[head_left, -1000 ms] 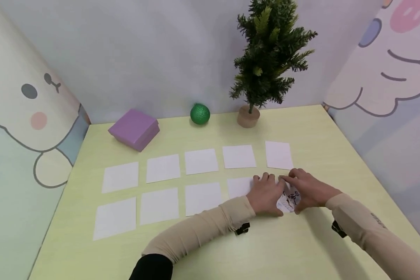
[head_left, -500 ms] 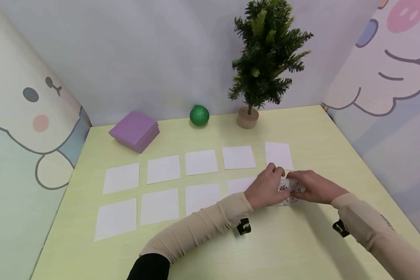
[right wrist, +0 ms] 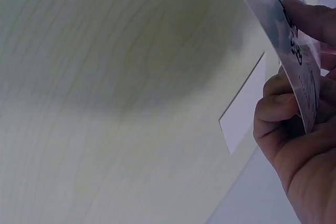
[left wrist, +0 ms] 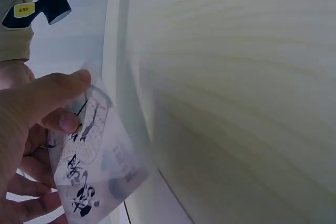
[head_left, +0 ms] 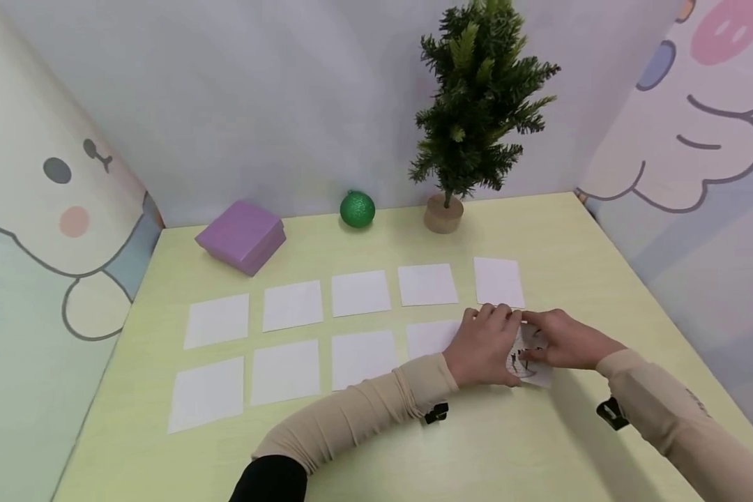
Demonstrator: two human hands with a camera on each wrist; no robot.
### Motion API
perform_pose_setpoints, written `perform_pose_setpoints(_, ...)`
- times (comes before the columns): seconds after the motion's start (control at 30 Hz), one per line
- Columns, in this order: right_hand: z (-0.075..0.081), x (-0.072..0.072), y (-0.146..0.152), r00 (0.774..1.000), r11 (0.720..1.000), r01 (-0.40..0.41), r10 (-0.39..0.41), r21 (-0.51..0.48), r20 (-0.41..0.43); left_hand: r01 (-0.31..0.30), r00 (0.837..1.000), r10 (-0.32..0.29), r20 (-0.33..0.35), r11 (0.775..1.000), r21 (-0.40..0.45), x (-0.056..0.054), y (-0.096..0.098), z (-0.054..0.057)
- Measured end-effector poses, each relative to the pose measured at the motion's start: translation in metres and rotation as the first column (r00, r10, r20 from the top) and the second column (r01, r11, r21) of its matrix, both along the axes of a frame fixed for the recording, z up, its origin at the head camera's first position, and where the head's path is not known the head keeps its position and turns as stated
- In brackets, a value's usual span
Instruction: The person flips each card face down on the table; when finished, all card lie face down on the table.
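Observation:
Both hands hold one glossy printed card [head_left: 539,378] above the right front of the table. It bears black brush writing and pale drawings. My left hand [head_left: 484,346] grips its left side, thumb at the near edge and fingers at the far edge. In the left wrist view the left thumb [left wrist: 58,90] lies over a corner of the card [left wrist: 118,169]. My right hand [head_left: 567,339] pinches the right side. The right wrist view shows the card [right wrist: 286,35] tilted, with right-hand fingers [right wrist: 283,111] on both its faces. Parts of the card are hidden by the hands.
Blank white cards lie in two rows, such as a back-row card [head_left: 360,293] and a front-row card [head_left: 285,371]. Behind them stand a purple box [head_left: 241,236], a green glitter ball [head_left: 358,209] and a small artificial tree [head_left: 477,104]. Printed walls flank the table [head_left: 452,460].
Both hands were low around the card, then closer together with the left fingers bunched. Now the left fingers are spread along its left side and more of the printed face shows.

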State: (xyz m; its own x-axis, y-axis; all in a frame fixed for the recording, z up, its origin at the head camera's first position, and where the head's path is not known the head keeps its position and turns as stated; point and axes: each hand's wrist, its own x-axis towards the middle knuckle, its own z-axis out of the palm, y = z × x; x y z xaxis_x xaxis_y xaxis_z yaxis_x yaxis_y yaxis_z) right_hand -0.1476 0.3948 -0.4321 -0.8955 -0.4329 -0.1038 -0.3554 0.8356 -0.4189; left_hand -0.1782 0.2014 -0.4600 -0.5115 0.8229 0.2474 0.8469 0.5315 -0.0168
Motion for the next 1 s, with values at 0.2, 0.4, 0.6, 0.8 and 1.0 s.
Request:
perform_pose_setpoints(0.2,0.011,0.004,-0.002,0.997,0.997,0.08,-0.08,-0.005,0.019,0.009,0.996,-0.007,-0.088,1.0,0.017,0.002,0.004,-0.004)
perform_pose_setpoints(0.4,0.02,0.014,0.006,0.992,0.979,0.111,-0.118,-0.169,-0.032,0.064,0.997,-0.066,0.033,0.996,0.061,-0.004,0.004,-0.005)
perform_pose_setpoints(0.6,0.018,0.027,0.02,1.0,0.813,0.01,-0.001,-0.582,0.015,-0.004,0.86,-0.146,0.489,0.956,0.292,-0.012,0.0,0.001)
perform_pose_setpoints(0.8,0.002,0.028,0.013,0.995,0.647,-0.023,0.09,-0.762,0.046,-0.06,0.801,-0.204,0.563,0.908,0.415,-0.014,-0.002,-0.001)
perform_pose_setpoints(1.0,-0.012,0.028,0.002,0.986,0.764,0.152,-0.159,-0.627,0.045,-0.084,0.82,-0.184,0.542,0.899,0.431,-0.011,0.005,-0.01)
